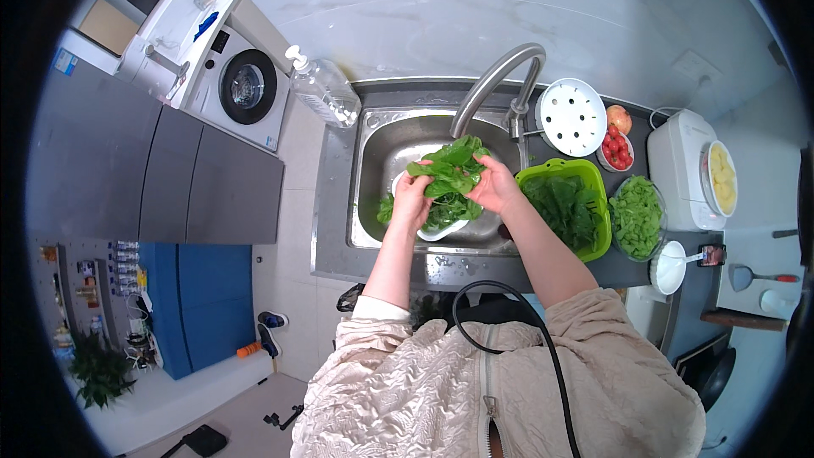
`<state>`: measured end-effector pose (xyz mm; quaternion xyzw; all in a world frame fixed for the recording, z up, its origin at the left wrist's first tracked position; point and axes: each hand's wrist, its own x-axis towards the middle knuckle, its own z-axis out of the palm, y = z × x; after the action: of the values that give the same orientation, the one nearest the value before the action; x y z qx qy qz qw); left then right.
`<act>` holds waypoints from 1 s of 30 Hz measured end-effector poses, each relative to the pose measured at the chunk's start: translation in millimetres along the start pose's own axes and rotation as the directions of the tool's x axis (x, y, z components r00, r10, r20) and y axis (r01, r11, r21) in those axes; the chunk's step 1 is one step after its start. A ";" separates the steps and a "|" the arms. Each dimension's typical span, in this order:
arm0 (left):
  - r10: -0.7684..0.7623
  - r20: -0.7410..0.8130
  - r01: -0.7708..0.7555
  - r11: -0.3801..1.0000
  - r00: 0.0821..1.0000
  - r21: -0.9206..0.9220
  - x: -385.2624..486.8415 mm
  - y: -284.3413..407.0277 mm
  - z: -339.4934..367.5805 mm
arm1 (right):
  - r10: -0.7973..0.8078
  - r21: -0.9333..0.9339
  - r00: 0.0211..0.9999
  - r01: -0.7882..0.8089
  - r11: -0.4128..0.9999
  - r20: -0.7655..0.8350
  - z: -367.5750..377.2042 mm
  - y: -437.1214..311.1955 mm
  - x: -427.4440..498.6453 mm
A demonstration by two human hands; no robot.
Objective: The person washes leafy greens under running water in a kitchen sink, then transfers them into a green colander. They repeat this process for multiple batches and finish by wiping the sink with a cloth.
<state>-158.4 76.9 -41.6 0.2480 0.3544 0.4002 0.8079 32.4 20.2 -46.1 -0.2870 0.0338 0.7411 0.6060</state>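
Note:
Both my left hand (412, 202) and my right hand (496, 186) hold a bunch of green leafy vegetables (453, 164) between them, below the faucet's spout. Under the bunch, more wet leaves (453, 211) lie in a white bowl (443, 232) inside the stainless steel sink (375, 165). My hands partly cover the bowl. Some leaves hang past its left side. No stream of water can be made out at the curved metal faucet (489, 79). To the right of the sink, a lime-green plastic basket (605, 203) holds larger dark green leaves (559, 207).
A clear pump bottle (327, 92) stands at the sink's back left corner. Right of the faucet are a white perforated colander (571, 117), a bowl of cherry tomatoes (617, 150), a pomegranate (619, 119), a glass bowl of chopped greens (637, 217) and a white appliance (679, 168). A black cable crosses my jacket.

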 end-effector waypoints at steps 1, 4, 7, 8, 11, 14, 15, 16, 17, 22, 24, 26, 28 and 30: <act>-0.014 0.007 0.014 1.000 1.000 -0.011 -0.5 2.6 -1.0 | -0.008 0.032 1.000 0.007 0.999 0.028 -0.6 -1.5 -1.3; -0.068 0.071 0.070 0.997 0.995 -0.027 -3.3 10.3 -0.4 | -0.011 -0.025 1.000 0.011 1.000 0.019 -2.0 -6.5 -3.4; -0.043 0.306 0.104 0.977 0.951 -0.187 -2.4 13.0 5.4 | -0.138 -0.418 0.990 0.127 0.899 0.003 2.0 -2.5 -3.0; -0.045 0.250 0.066 0.995 0.967 -0.077 -0.5 11.2 7.9 | -0.209 -0.590 0.978 0.158 0.791 -0.018 5.6 1.0 -1.1; 0.147 0.105 -0.175 0.627 0.984 0.759 10.4 -8.4 18.0 | -0.319 -0.931 0.894 0.227 -0.286 0.316 15.6 21.9 -0.8; 0.520 0.024 -0.354 0.546 0.854 0.759 21.9 -20.7 19.5 | -0.523 -0.842 0.662 0.389 -0.374 0.538 25.5 45.3 1.3; 0.620 0.040 -0.457 0.532 0.783 0.713 18.8 -27.5 18.5 | -0.548 -0.806 0.593 0.466 -0.364 0.590 26.1 44.4 4.6; 0.648 0.091 -0.402 0.351 0.756 0.845 21.8 -26.0 16.6 | -0.490 -0.889 0.743 0.351 -0.294 0.456 25.6 42.9 6.0; 0.374 -0.069 -0.225 0.684 0.925 0.694 21.7 -26.6 16.6 | -0.431 -0.938 0.841 0.231 -0.259 0.327 24.4 37.5 6.0; 0.332 0.086 -0.307 0.701 0.939 0.643 -3.3 -28.8 45.4 | -0.302 -0.921 0.915 0.334 0.199 0.267 9.0 -12.2 -49.2; 0.270 0.108 -0.289 0.845 0.957 0.450 -13.2 -27.1 68.7 | -0.282 -0.615 0.930 0.367 0.698 0.236 -0.1 -47.7 -93.0; 0.247 0.120 -0.274 0.892 0.962 0.360 -25.1 -31.3 94.1 | -0.355 -0.519 0.919 0.390 0.761 0.171 -7.7 -75.1 -136.3; 0.185 0.156 -0.219 0.946 0.970 0.239 -31.9 -38.8 118.7 | -0.422 -0.555 0.891 0.438 0.708 0.164 -11.6 -95.4 -165.0; 0.130 0.198 -0.148 0.986 0.971 0.079 -37.0 -49.8 139.4 | -0.504 -0.640 0.857 0.447 0.625 0.106 -12.3 -106.8 -186.3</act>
<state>-43.3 2.4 25.4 0.3473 0.2746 0.4130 0.7958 154.0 -120.3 62.3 -0.5063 -0.2744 0.5070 0.6414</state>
